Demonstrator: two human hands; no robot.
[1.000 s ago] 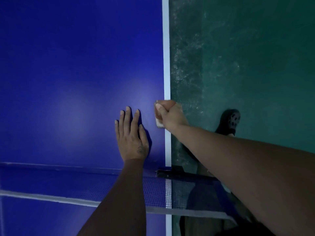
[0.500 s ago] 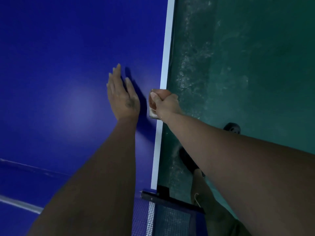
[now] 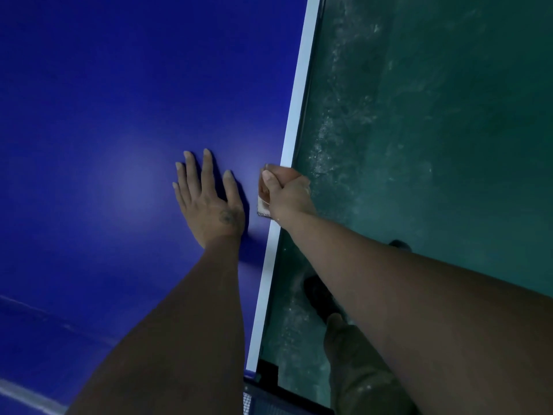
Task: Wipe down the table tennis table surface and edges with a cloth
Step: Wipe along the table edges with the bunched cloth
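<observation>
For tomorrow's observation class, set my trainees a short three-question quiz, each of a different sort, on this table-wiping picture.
1. True or false: the left hand lies flat, fingers spread, on the blue table top.
2. The cloth is gripped by: A) the left hand B) the right hand C) neither.
3. Fill in: the right hand sits at the table's white ___.

Key: 1 true; 2 B; 3 edge line.
</observation>
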